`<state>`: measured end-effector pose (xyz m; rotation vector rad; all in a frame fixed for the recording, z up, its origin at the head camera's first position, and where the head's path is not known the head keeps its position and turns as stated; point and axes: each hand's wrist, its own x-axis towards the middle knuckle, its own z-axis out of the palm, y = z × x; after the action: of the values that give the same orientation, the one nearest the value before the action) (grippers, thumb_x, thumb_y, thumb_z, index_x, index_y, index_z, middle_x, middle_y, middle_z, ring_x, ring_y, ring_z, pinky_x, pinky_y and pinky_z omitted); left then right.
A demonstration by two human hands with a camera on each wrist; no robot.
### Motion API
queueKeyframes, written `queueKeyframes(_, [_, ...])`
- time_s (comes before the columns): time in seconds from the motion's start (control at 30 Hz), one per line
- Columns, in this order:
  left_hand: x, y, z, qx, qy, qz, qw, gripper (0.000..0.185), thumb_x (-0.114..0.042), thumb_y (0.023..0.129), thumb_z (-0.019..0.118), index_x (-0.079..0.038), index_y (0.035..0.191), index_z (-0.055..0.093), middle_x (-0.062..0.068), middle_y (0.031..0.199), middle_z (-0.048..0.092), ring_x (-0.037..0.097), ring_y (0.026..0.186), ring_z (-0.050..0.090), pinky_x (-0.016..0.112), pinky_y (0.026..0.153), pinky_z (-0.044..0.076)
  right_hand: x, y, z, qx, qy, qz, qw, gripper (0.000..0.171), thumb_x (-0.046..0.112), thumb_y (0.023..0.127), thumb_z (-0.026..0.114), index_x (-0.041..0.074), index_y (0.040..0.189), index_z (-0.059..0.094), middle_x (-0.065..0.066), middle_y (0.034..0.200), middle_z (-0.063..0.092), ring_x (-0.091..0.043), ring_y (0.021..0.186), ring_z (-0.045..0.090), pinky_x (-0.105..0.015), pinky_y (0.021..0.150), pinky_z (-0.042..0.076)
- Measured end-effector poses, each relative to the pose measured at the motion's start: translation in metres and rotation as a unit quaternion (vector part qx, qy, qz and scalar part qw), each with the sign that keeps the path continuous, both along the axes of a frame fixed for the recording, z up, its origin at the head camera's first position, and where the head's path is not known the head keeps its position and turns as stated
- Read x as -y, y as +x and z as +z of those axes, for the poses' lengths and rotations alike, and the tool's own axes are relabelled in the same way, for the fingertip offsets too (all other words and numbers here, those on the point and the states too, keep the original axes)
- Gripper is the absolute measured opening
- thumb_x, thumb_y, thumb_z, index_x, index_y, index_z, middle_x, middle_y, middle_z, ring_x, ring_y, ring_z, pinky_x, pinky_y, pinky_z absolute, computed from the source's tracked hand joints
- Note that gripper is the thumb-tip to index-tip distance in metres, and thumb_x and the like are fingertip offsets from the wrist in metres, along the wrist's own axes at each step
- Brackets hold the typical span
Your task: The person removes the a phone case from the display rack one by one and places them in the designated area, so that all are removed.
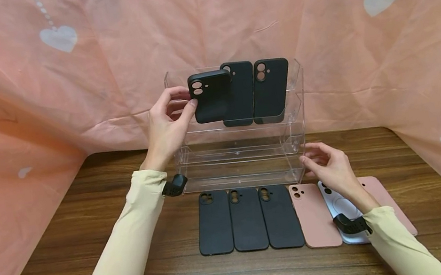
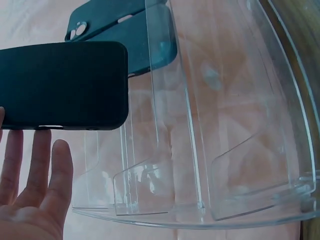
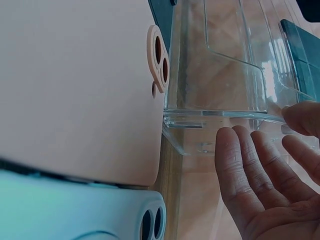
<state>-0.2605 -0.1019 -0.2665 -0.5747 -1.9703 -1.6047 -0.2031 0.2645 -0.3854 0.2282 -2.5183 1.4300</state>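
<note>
My left hand (image 1: 184,101) pinches a black phone case (image 1: 213,96) by its left edge, raised in front of the top tier of a clear acrylic rack (image 1: 244,153). In the left wrist view the same black case (image 2: 62,85) sits above my fingers (image 2: 37,175). Two more black cases (image 1: 271,91) stand upright in that top tier. My right hand (image 1: 315,161) hovers with relaxed fingers at the rack's lower right corner; in the right wrist view its fingertips (image 3: 240,150) lie close to the rack's base (image 3: 225,115), and the thumb seems to touch it.
On the wooden table (image 1: 92,251) before the rack lie three black cases (image 1: 247,219) in a row, then a pink case (image 1: 314,214), a pale case (image 1: 340,207) under my right wrist, and another pink one (image 1: 385,198). Peach cloth (image 1: 28,114) hangs behind and at both sides.
</note>
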Motion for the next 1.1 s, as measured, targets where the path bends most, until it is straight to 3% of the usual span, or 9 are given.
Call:
queueKeyframes(0.23, [0.002,0.015,-0.01,0.008,0.006,-0.017,0.9998,0.028,-0.012,0.094,0.072,-0.005,0.12,0.066,0.01,0.114,0.071,0.014,0.098,0.071,0.025,0.087,0.061,0.001,-0.001,-0.002,-0.004,-0.003,-0.001,1.0,0.039,0.014,0.098,0.069,0.001,0.134,0.061,-0.026,0.109,0.068,0.004,0.079,0.07,-0.03,0.064,0.065])
queueKeyframes(0.43, [0.004,0.031,-0.02,0.015,0.016,-0.034,0.9992,0.027,-0.009,0.094,0.072,-0.005,0.12,0.066,0.008,0.113,0.07,0.013,0.097,0.07,0.023,0.077,0.059,0.001,-0.001,-0.003,-0.005,-0.007,0.002,1.0,0.039,0.013,0.098,0.069,0.0,0.134,0.06,-0.026,0.109,0.068,0.003,0.08,0.07,-0.029,0.064,0.065])
queueKeyframes(0.63, [0.008,0.043,-0.031,0.024,0.001,-0.038,0.999,0.025,-0.008,0.094,0.072,-0.005,0.119,0.067,0.008,0.112,0.07,0.011,0.096,0.07,0.02,0.077,0.06,0.001,-0.002,-0.003,-0.006,-0.006,0.001,1.0,0.039,0.013,0.098,0.069,0.0,0.134,0.06,-0.027,0.11,0.068,0.003,0.08,0.07,-0.027,0.063,0.065])
queueKeyframes(1.1, [0.014,0.052,-0.056,0.047,-0.023,-0.034,0.998,0.029,-0.007,0.093,0.075,-0.01,0.121,0.067,0.007,0.113,0.071,0.01,0.092,0.071,0.021,0.075,0.061,0.001,-0.001,-0.004,-0.007,-0.003,0.001,1.0,0.039,0.014,0.099,0.068,0.0,0.135,0.06,-0.027,0.11,0.068,0.004,0.08,0.07,-0.029,0.064,0.065])
